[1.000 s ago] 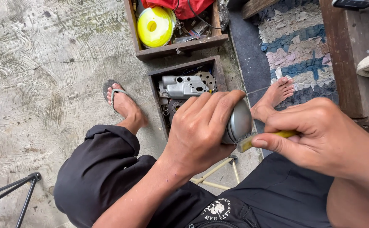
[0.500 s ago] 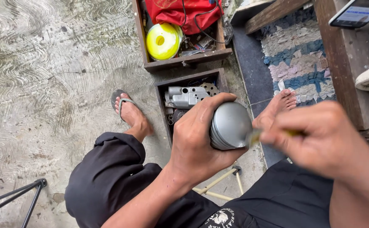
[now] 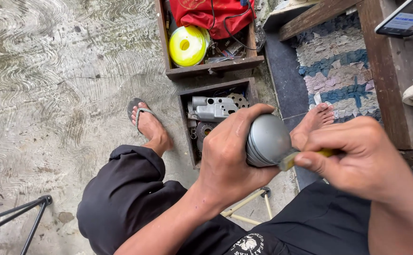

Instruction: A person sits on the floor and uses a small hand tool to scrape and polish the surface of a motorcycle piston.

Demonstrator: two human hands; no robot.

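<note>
My left hand (image 3: 230,153) is wrapped around a rounded grey metal housing (image 3: 269,139), held up over my lap with its domed end facing me. My right hand (image 3: 357,158) grips a tool with a yellow handle (image 3: 323,153); its pale tip (image 3: 286,163) touches the lower rim of the housing. Most of the tool is hidden inside my fist. I sit in dark trousers, my left foot in a sandal (image 3: 146,123) on the concrete and my right foot (image 3: 314,123) bare at the edge of a mat.
Two wooden boxes stand ahead on the concrete: the near box (image 3: 184,127) holds grey metal parts, the far box (image 3: 206,70) a yellow spool (image 3: 186,46) and red cloth. A patterned mat (image 3: 331,71), wooden bench (image 3: 386,71) with a phone (image 3: 404,19), black metal legs (image 3: 25,222).
The view has shifted down and right. My left hand has turned the grey housing so its dome faces me more fully, and my right hand keeps the tool tip at its rim.
</note>
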